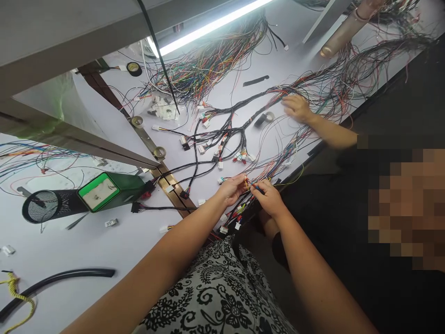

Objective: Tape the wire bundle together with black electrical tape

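My left hand (233,189) is closed in a pinch on thin wires at the table's near edge. Just to its right, my right hand (267,197) grips the same colored wires (283,160), and a bit of blue and orange shows between the two hands. What exactly sits at the fingertips is too small to make out. Below the hands hang white connectors (238,225) and red ones on wire ends. Beyond them lies a black-taped wire harness (239,132) with several branches ending in connectors.
A co-worker's hand (297,109) rests on the harness at the right. A tape roll (264,119) lies near it. Loose wires (215,60) pile up under the lamp (212,28). To the left stand a green box (100,190), a black mesh cup (43,206) and a metal rail (149,144).
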Available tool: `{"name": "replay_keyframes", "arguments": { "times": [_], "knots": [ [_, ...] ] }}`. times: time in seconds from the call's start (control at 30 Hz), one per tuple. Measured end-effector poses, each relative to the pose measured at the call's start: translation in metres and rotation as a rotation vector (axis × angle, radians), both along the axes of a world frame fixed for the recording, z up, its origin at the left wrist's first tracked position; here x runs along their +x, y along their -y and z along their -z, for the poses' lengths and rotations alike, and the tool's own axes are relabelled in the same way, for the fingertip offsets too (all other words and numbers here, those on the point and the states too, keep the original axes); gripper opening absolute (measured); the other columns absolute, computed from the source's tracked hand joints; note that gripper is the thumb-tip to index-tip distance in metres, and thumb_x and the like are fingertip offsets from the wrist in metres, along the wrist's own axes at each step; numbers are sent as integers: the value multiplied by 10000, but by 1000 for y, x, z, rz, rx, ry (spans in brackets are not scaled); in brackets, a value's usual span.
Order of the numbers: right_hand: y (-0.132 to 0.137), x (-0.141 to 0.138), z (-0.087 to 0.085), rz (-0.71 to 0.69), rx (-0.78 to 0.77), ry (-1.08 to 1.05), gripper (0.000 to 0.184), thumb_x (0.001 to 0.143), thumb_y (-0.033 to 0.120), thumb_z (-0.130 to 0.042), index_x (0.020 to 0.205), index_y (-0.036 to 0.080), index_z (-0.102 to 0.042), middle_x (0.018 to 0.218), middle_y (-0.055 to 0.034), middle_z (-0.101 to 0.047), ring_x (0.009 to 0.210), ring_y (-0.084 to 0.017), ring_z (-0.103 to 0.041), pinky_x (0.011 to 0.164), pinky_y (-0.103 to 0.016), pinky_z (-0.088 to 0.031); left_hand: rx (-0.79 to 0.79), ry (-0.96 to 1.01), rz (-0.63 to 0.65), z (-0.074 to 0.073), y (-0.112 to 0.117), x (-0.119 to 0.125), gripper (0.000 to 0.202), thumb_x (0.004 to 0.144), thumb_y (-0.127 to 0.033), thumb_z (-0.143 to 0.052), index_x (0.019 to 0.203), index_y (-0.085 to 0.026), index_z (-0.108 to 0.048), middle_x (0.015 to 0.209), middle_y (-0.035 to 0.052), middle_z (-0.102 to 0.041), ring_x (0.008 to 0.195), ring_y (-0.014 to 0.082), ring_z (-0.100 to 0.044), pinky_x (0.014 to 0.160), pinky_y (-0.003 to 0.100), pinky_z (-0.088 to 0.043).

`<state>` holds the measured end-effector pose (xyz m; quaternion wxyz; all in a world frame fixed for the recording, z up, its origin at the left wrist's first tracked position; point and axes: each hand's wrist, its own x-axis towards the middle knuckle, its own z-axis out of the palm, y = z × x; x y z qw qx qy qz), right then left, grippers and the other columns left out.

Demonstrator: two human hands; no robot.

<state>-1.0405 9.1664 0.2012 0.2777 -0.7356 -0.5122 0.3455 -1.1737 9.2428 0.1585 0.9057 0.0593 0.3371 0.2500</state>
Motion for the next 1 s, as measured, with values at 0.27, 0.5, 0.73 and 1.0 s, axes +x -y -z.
{"name": "replay_keyframes", "arguments": {
  "times": [0.27, 0.5, 0.73, 1.0],
  "knots": [
    [-6, 7, -1, -1, -107, -91, 234, 783, 402, -570, 791, 224, -722, 832, -18, -489, 840, -197, -512, 826, -352, -381, -38, 32, 97, 3, 0, 1, 176, 751, -212, -747, 869, -122, -653, 810, 49, -674, 728, 137, -641, 658, 235, -483],
    [-8, 5, -2, 55, -156, -139, 251, 756, 424, -573, 768, 214, -710, 813, -11, -476, 843, -205, -507, 799, -351, -371, -35, 27, 96, 7, 1, -1, 181, 763, -182, -732, 920, -124, -663, 853, 59, -685, 765, 144, -652, 709, 245, -498],
    [-10, 1, 4, 135, -142, -121, 285, 772, 432, -534, 640, 195, -622, 789, -8, -483, 794, -190, -500, 734, -334, -368, -10, -2, 22, 6, 7, 1, 164, 790, -141, -695, 950, -121, -669, 880, 64, -700, 776, 131, -654, 782, 255, -498],
    [-11, -8, 12, 202, -108, -11, 341, 764, 492, -526, 581, 206, -545, 732, -10, -474, 731, -191, -475, 676, -326, -351, -3, -23, -21, 2, 12, 4, 232, 725, -161, -763, 939, -127, -680, 873, 55, -700, 785, 127, -647, 842, 285, -473]
  ]
}}
